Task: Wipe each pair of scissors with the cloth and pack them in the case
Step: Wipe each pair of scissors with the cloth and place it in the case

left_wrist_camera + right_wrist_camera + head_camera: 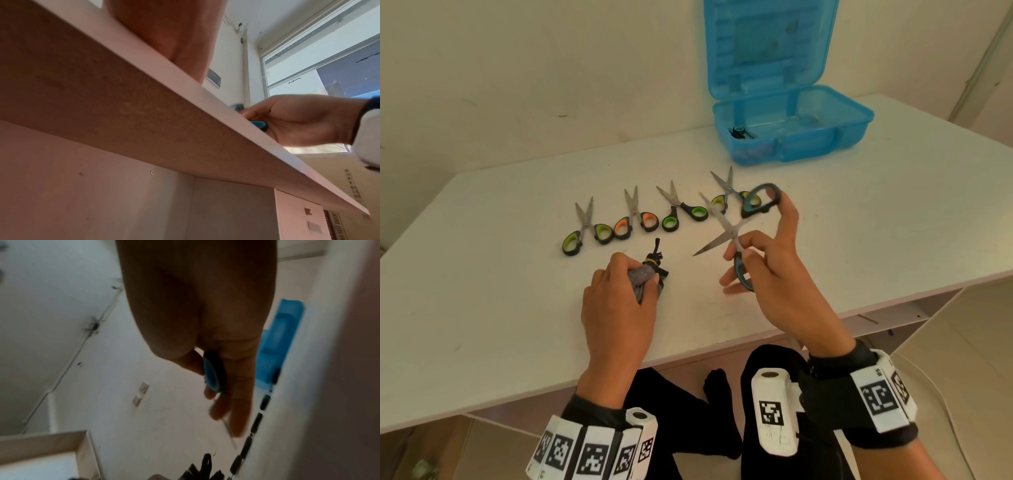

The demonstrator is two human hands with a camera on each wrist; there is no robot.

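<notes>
My right hand point(753, 250) holds a pair of blue-handled scissors point(732, 236) above the table with the blades spread wide. One blue loop point(762, 200) sits on my index finger, and my thumb and other fingers pinch the lower loop point(212, 373). My left hand point(619, 270) grips a bunched grey cloth point(643, 275) that rests on the table. The cloth is apart from the blades. Several more scissors with green point(585, 226) and orange point(635, 217) handles lie in a row behind my hands. The open blue case point(791, 137) stands at the back right.
A dark pair of scissors point(739, 132) lies in the case's left corner, and its lid point(767, 44) leans against the wall. The white table point(482, 308) ends close to my wrists. My legs are below the table's edge point(226, 113).
</notes>
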